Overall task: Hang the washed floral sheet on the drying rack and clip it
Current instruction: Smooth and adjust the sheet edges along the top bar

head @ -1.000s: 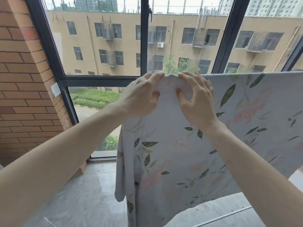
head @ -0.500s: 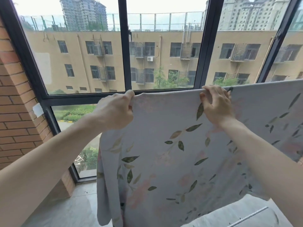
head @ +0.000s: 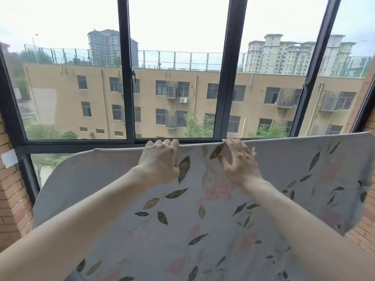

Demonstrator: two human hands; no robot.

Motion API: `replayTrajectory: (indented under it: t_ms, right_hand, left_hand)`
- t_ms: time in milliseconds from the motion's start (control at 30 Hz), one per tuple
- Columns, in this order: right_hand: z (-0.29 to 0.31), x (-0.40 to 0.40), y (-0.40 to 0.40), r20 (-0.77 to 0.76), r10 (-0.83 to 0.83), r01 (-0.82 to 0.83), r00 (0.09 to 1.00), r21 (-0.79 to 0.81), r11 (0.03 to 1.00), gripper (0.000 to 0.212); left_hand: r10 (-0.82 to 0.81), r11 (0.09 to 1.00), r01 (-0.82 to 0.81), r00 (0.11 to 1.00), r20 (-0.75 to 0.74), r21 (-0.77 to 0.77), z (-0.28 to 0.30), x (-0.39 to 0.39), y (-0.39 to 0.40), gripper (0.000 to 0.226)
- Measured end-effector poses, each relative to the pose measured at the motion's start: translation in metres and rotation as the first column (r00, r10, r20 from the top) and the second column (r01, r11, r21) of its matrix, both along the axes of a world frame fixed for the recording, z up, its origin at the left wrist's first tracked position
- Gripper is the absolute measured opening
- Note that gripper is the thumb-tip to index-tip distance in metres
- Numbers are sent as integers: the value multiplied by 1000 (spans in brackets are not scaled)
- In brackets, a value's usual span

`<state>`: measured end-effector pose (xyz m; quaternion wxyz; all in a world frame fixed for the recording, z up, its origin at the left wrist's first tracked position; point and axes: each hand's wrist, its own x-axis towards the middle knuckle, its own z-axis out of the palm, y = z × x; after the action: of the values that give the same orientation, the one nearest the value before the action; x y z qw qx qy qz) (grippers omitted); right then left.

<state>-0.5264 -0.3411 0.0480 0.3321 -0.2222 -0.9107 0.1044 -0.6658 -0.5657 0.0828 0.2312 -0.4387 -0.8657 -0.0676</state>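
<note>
The floral sheet [head: 203,220], pale grey with green leaves and pink flowers, hangs spread wide across the lower half of the head view. Its top edge runs level just under the window sill. The rack bar beneath that edge is hidden by the cloth. My left hand [head: 160,163] curls its fingers over the top edge and grips the sheet there. Just to its right, my right hand [head: 239,165] lies on the cloth with fingers spread and fingertips hooked at the top edge. No clip is in view.
A large window with dark frames [head: 227,78] stands right behind the sheet. Brick wall [head: 12,189] closes the left side, and more brick [head: 363,234] shows at the lower right. Buildings lie outside.
The view has tilted up and the sheet now spreads wider to the left. Both hands have come closer together along the top edge, the left one sliding right.
</note>
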Motion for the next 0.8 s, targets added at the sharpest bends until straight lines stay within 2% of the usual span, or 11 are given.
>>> replayTrajectory:
  t_ms: [300, 433, 800]
  right_hand:
    - [14, 54, 107, 124, -77, 80, 989, -21, 997, 62]
    - [22, 75, 159, 176, -134, 144, 975, -44, 989, 65]
    - [24, 129, 317, 179, -238, 250, 955, -47, 967, 66]
  left_hand:
    - [22, 999, -23, 1000, -15, -36, -1, 51, 127, 44]
    - [-24, 999, 23, 1000, -17, -43, 1, 70, 185, 50]
    - [-175, 984, 173, 980, -96, -30, 1, 122, 358, 39]
